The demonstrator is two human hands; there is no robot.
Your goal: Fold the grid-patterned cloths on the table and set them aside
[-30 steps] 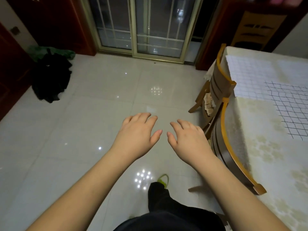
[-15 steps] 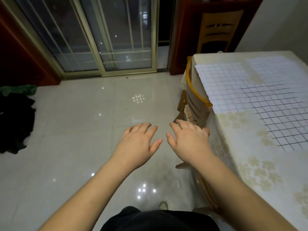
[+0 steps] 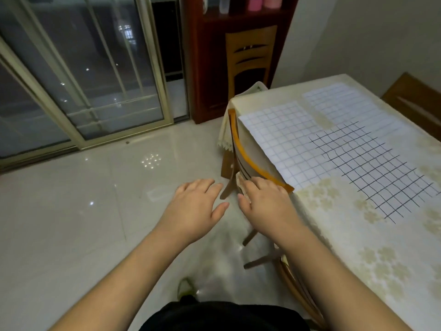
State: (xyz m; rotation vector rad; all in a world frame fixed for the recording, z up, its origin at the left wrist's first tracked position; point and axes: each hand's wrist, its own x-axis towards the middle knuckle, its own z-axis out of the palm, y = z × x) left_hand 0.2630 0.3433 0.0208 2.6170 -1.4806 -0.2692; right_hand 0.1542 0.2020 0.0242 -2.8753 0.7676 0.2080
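Three grid-patterned cloths lie flat on the table point(image 3: 353, 240) at the right. A white cloth with pale grid lines point(image 3: 284, 142) is nearest the table's left edge. A white cloth with black grid lines point(image 3: 379, 168) overlaps it on the right. A third pale-grid cloth point(image 3: 343, 103) lies farther back. My left hand point(image 3: 193, 209) hovers over the floor, palm down, fingers apart, holding nothing. My right hand point(image 3: 267, 204) is beside it, also spread and empty, just left of the table's edge and over a chair back.
A wooden chair point(image 3: 250, 161) is pushed under the table's left side, and another chair point(image 3: 293, 287) stands nearer me. A third chair point(image 3: 250, 56) and a dark red cabinet point(image 3: 207, 68) are behind the table. Glass sliding doors point(image 3: 83, 80) fill the left. The floor is glossy tile.
The view has swung right and up, bringing more of the table and its cloths into sight. Both hands stay spread and empty, now closer to the table's left edge.
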